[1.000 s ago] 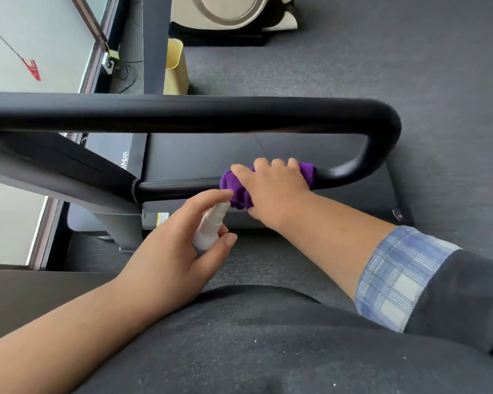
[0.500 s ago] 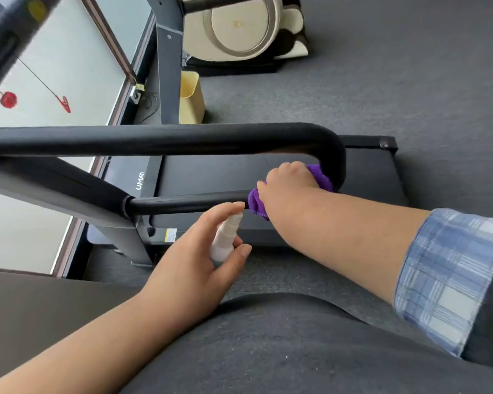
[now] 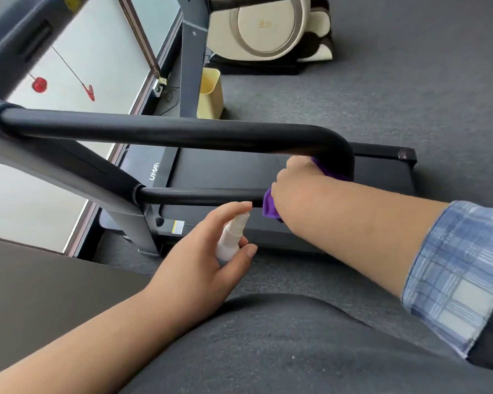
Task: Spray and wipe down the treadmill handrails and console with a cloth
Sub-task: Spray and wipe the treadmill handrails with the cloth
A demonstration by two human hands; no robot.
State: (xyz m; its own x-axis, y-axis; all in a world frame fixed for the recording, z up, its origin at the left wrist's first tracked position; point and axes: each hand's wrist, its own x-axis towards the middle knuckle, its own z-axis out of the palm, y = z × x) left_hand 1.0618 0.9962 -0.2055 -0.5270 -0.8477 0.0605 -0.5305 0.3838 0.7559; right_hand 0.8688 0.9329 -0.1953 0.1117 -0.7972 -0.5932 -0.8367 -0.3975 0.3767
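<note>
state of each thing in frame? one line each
purple cloth: wrapped round the lower handrail bar, gripped
right hand: holding the cloth at the handrail's bend
spray bottle: upright, held, nozzle towards the cloth
left hand: gripping the bottle, index finger on top
handrail: bare elsewhere
yellow bin: open-topped, on the floor

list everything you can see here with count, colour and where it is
handrail: one, black, looping from the upright round a bend to a lower bar
treadmill deck: one, black, on the floor under the handrail
cloth: one, purple, wrapped on the lower bar near the bend
spray bottle: one, white, below the lower bar
bin: one, pale yellow, on the floor beyond the deck
exercise machine: one, cream and black, top of view
window hangings: two, red, on the glass at left
carpet: grey, all across the floor
left hand: holds the spray bottle, index finger on top
right hand: grips the cloth on the bar
sleeve: one, blue plaid, rolled on the right forearm
</note>
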